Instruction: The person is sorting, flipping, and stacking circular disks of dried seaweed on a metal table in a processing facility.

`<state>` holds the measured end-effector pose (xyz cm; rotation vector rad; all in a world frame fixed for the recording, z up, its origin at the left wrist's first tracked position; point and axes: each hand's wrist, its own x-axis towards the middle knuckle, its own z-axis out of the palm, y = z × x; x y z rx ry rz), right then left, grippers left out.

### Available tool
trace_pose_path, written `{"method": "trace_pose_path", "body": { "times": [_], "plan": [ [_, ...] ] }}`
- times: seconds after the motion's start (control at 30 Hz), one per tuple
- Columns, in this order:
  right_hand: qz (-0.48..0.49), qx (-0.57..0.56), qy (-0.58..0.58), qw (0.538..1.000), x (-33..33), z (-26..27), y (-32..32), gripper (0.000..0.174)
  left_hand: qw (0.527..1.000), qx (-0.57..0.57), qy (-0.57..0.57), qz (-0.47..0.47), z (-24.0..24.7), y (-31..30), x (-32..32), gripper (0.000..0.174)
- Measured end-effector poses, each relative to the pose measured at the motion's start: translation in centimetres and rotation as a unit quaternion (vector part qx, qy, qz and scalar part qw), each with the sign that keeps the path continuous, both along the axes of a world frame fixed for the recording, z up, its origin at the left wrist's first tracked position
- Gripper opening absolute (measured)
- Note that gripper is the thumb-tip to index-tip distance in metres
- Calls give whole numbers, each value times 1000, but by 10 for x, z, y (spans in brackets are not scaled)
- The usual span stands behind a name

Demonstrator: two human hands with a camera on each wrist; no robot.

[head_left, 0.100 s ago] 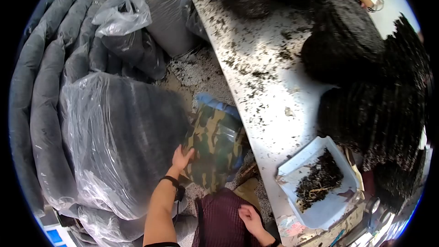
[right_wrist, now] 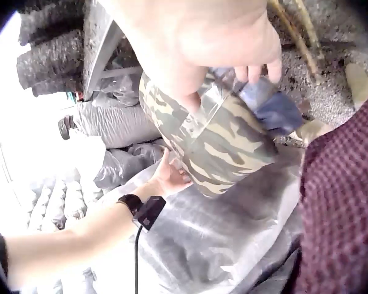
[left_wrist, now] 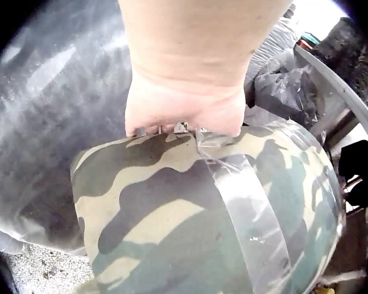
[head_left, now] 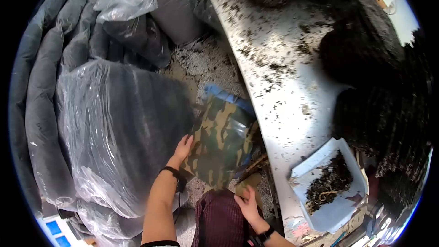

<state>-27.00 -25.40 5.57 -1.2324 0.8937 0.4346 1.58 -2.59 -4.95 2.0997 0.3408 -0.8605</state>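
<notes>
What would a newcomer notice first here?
Probably the camouflage bundle mid-picture in the head view, the left hand at its edge. Left of it bulges a big dark bale in clear plastic; on the pale table to the right sits a blue tray of dark crumbs.

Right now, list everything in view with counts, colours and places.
camouflage bundle: one, green-brown-tan, centre
sheeting: one visible piece, blue, beyond the bundle
plastic-wrapped bale: one, dark grey, left of the bundle
long stuffed bags: several, dark grey, far left
clear-topped bag: one, dark below, beyond the bale
grey sack: one, grey, right of that bag
table: one, whitish, right
tray: one, pale blue, table's near end
scraps: many, dark, in tray and on table
stacks: several, black, on the table
floor: one, speckled grey, beneath
garment: one, maroon, bottom centre
wristbands: two, black, one per wrist
left grip: one, bare, touching the bundle's left edge
right grip: one, bare, bottom centre, near the garment
</notes>
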Motion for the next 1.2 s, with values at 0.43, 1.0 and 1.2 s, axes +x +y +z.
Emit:
{"method": "trace_pose_path", "body": {
  "times": [0.43,1.0,1.2],
  "plan": [
    [-156,-99,-20,983,194,-69,58,103,919,-199,309,140,-20,26,128,81],
    [98,-339,-181,918,519,-83,31,81,769,-376,188,482,-69,64,265,66],
    [129,-434,-216,865,460,-43,62,79,927,58,-365,62,11,27,248,80]
  ]
}}
